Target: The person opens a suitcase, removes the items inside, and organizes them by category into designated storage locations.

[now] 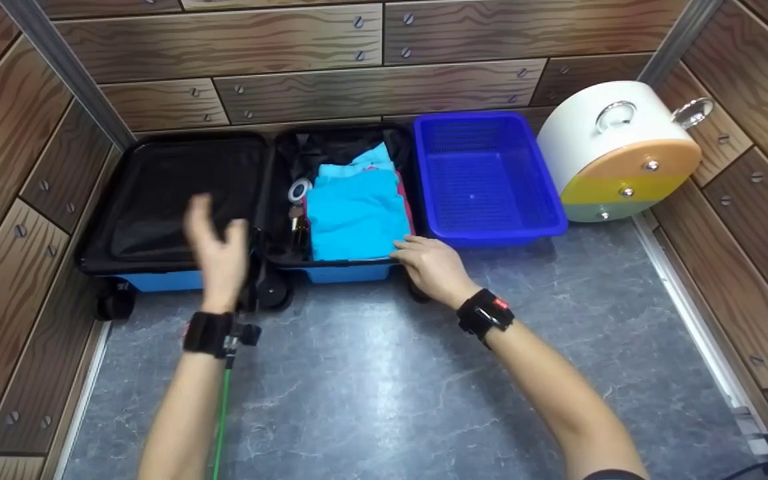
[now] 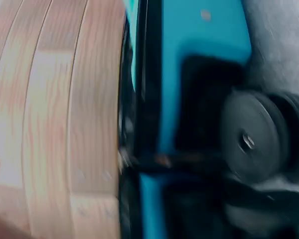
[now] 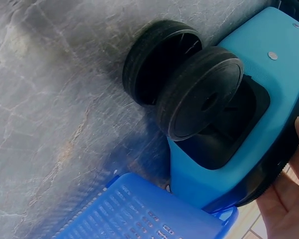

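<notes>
An opened blue suitcase with black lining lies on the floor, its left half (image 1: 191,200) covered by a black panel. Folded bright blue clothing (image 1: 357,213) fills most of the right half, with a pinkish-red edge showing beneath. Beside the clothing are a white ring-shaped item (image 1: 300,191) and a small dark item with gold (image 1: 299,230). My left hand (image 1: 219,257), blurred, is raised over the left half with fingers spread, holding nothing. My right hand (image 1: 434,267) holds the suitcase's front right rim; the right wrist view shows fingers and thumb at the black edge (image 3: 269,172).
A blue perforated basket (image 1: 491,233) stands right of the suitcase. Further right is a white rounded cabinet (image 1: 584,127) with coloured drawers and metal handles. Suitcase wheels (image 1: 274,290) stick out at the front. Wood-patterned walls (image 1: 304,43) enclose the grey floor (image 1: 384,387).
</notes>
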`<state>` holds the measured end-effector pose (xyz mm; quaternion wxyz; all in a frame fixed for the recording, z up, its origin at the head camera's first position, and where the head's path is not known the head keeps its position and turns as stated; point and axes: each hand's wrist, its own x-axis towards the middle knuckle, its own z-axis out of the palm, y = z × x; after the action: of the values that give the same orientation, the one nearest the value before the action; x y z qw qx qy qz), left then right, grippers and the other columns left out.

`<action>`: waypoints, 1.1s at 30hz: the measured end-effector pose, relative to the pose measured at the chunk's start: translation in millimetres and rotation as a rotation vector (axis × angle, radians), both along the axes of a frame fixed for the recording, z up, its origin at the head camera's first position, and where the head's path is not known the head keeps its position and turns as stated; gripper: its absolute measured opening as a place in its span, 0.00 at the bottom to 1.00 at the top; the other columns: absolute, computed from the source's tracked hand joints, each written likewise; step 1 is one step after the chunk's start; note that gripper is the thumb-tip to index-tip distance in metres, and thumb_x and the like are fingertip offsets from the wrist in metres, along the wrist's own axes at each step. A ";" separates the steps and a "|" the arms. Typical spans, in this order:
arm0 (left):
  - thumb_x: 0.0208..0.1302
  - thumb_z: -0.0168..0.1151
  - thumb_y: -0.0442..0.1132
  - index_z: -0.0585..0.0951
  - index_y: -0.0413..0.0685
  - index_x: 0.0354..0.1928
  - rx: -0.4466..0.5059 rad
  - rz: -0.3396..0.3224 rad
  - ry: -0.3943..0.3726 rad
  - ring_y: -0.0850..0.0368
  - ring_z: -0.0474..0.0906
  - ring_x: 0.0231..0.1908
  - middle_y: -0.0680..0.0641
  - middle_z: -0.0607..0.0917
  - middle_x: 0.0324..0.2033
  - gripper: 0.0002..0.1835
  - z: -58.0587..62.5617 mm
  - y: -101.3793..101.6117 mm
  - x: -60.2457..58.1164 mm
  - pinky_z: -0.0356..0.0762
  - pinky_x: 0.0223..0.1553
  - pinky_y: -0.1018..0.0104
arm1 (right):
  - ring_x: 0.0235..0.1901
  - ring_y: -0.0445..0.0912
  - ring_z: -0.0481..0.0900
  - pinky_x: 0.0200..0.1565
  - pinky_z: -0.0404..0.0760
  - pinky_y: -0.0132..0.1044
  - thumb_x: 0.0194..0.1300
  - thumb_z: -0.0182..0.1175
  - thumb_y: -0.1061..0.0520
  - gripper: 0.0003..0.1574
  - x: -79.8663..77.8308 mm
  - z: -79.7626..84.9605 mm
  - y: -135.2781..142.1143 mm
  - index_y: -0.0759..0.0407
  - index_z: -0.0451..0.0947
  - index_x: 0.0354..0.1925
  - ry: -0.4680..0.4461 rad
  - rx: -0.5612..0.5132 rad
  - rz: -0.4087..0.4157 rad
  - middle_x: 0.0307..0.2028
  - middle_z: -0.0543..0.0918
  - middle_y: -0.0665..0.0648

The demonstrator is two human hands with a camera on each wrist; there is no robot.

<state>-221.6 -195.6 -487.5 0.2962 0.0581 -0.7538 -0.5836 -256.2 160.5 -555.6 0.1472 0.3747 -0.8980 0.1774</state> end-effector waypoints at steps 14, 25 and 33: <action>0.74 0.56 0.46 0.53 0.37 0.80 -0.464 -0.467 -0.568 0.43 0.47 0.78 0.37 0.57 0.78 0.41 -42.5 68.4 -52.5 0.47 0.76 0.52 | 0.69 0.56 0.70 0.70 0.65 0.52 0.69 0.62 0.59 0.12 -10.4 17.1 -5.9 0.56 0.90 0.45 -0.300 -0.018 -0.106 0.61 0.82 0.57; 0.71 0.49 0.49 0.41 0.34 0.80 -0.535 -0.410 -0.853 0.40 0.58 0.74 0.34 0.57 0.77 0.46 -41.4 76.0 -67.2 0.60 0.71 0.48 | 0.75 0.57 0.58 0.73 0.59 0.49 0.71 0.57 0.56 0.37 -40.1 35.5 -33.5 0.65 0.63 0.73 -0.721 -0.324 -0.355 0.76 0.60 0.67; 0.71 0.55 0.47 0.66 0.33 0.71 -0.505 -0.364 -0.811 0.43 0.72 0.62 0.36 0.75 0.66 0.33 -43.5 74.9 -72.6 0.69 0.65 0.50 | 0.64 0.57 0.72 0.64 0.73 0.46 0.69 0.61 0.63 0.45 -59.2 30.3 -39.5 0.70 0.53 0.77 -0.888 -0.658 -0.434 0.66 0.71 0.71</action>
<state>-294.2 -120.7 -531.0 -0.1218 0.0741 -0.9236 -0.3558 -315.4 120.9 -525.3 -0.1010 0.0071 -0.8275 0.5522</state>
